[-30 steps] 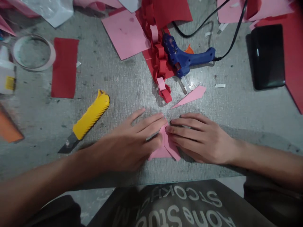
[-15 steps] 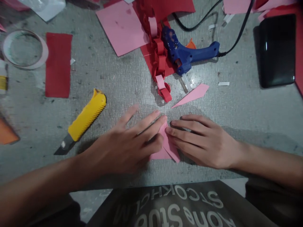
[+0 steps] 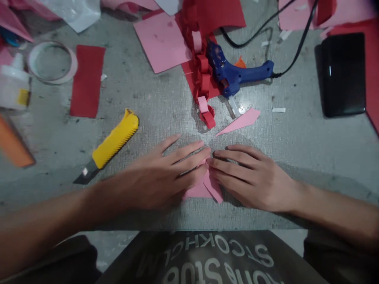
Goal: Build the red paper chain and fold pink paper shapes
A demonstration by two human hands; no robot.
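Observation:
A piece of folded pink paper lies on the table near its front edge, its upper part covered by my fingers. My left hand lies over its left side with fingers stretched and spread. From the other side, my right hand rests its outstretched fingertips on the paper's right flap. Both hands press from above; neither grips it. Just beyond them lies a narrow, pointed folded pink paper. A chain of red and pink paper loops ends close to it.
A blue hot glue gun with a black cord lies beyond the hands. At left are a yellow utility knife with its blade out, a red paper piece, a tape roll and a glue bottle. A black case sits at right.
The camera view has shifted, showing more of the table's left side. My left fingers have flattened a little further over the pink paper; my right hand stays nearly still.

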